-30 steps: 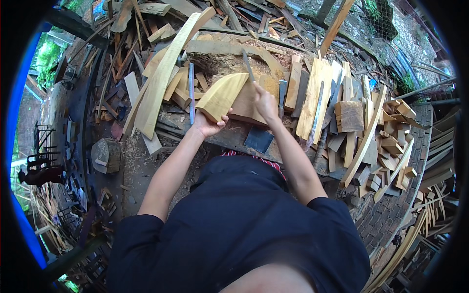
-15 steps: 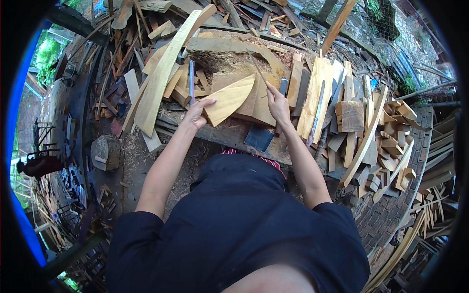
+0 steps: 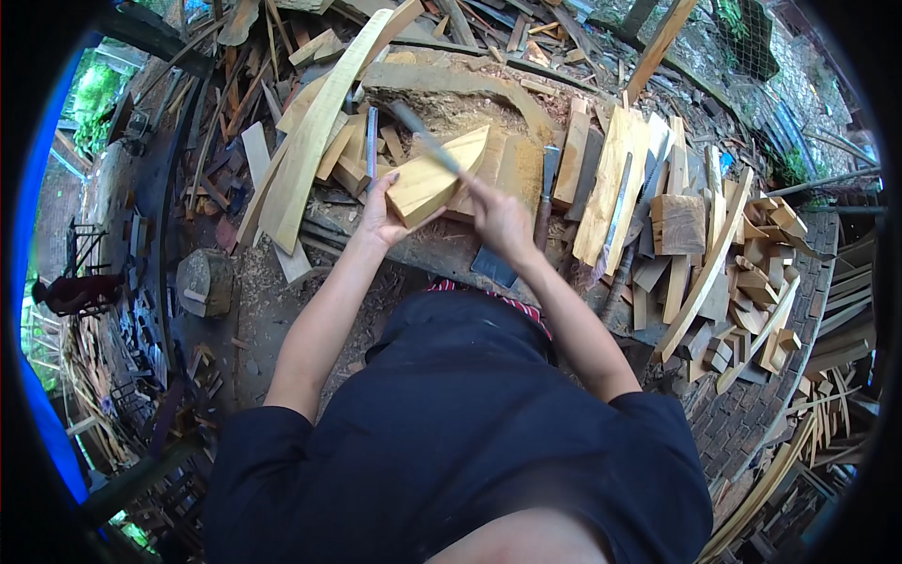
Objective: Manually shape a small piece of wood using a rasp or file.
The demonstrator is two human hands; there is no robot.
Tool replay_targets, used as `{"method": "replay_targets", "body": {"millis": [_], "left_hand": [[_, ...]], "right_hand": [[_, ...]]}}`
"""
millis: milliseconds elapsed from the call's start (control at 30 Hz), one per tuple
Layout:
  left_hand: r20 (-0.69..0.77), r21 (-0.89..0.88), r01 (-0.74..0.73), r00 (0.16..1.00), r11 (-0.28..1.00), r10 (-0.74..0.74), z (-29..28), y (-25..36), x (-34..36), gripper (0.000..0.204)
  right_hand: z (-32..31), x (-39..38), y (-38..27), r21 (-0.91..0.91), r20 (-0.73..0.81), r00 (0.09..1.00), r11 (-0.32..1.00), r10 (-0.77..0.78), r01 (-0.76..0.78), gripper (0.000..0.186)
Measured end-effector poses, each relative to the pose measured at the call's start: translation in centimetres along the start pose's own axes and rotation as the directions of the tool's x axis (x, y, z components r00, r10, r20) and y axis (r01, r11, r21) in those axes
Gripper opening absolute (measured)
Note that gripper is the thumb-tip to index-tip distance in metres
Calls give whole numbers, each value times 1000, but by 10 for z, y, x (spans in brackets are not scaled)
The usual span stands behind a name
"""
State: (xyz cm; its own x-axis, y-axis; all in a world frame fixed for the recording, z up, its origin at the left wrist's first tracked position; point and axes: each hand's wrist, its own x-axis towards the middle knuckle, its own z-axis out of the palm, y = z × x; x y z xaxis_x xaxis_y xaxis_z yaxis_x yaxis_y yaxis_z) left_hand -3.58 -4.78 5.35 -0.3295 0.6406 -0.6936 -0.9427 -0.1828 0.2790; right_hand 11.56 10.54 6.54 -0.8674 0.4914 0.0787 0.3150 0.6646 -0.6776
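A pale, pointed wood piece (image 3: 419,195) rests in my left hand (image 3: 383,209), whose fingers wrap round its lower left end above a tan wooden block (image 3: 515,169) on the bench. My right hand (image 3: 500,221) is closed on a long, flat file-like metal tool (image 3: 423,134), blurred and slanted across the piece; whether they touch is hard to tell. Just right of the block lies a chisel-like tool with a dark handle (image 3: 543,211). A blue metal strip (image 3: 372,136) lies left of my left hand, and a dark flat plate (image 3: 493,266) is below my right hand.
Long curved boards (image 3: 315,141) lean at the left of the bench. Planks (image 3: 606,179), blades and a heap of offcuts (image 3: 756,282) crowd the right. A log stump (image 3: 205,282) stands on the littered floor. A person (image 3: 77,293) is at the far left edge.
The wood piece has turned and risen slightly in my left hand. My right hand has swung the tool leftward from beside the piece to across its face.
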Motion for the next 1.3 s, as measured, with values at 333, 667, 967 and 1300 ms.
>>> {"method": "replay_targets", "body": {"millis": [333,667,967,1300], "left_hand": [[-220,-94,-90,973,991,68,-25,5,29,49],[-230,-145,-53,973,988,19,-21,17,34,49],[-51,47,-147,987,988,149,-23,18,28,51],[152,196,-156,980,968,127,9,7,5,63]], "right_hand": [[4,9,-1,-47,-3,995,994,-101,101,42],[-7,13,-3,-19,116,992,998,-54,57,35],[-6,5,-6,86,86,994,993,68,-75,34],[17,-6,-8,-5,-46,997,998,-65,65,38]]}}
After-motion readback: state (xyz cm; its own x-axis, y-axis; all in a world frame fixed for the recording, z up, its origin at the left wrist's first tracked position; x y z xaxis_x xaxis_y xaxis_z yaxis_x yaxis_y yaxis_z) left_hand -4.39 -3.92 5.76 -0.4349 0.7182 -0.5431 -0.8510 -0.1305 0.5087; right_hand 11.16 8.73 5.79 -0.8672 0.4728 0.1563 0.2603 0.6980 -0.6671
